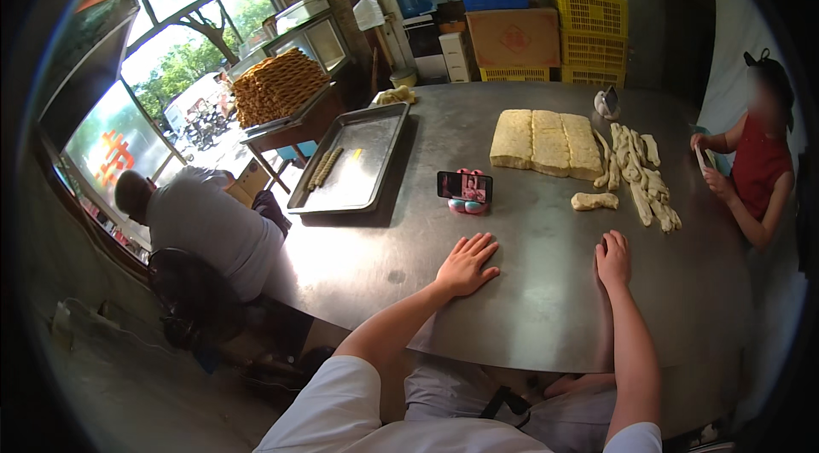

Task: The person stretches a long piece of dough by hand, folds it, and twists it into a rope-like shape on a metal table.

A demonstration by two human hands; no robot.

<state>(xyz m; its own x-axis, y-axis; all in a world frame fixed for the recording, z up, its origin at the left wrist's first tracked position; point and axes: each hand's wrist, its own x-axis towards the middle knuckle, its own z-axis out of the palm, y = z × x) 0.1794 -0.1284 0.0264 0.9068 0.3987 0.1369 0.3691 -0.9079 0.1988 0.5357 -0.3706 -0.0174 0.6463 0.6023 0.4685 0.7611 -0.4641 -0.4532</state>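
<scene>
My left hand (467,267) lies palm down on the steel table (520,316), its fingers spread, with nothing seen in it. My right hand (613,260) rests on the table further right, fingers loosely bent and nothing visible in them. Beyond it lies a short piece of dough (595,201). A large slab of dough (533,143), scored into blocks, sits behind that piece. Beside the slab is a heap of dough strips (638,171). A phone (465,187) leans on a pink and blue stand ahead of my left hand.
A metal tray (363,167) holds a few twisted dough sticks (325,169) on the left. Stacked fried twists (277,86) stand beyond it. One person (213,223) sits at left; another in red (763,159) stands at right, holding something pale. Yellow crates (593,35) are stacked behind.
</scene>
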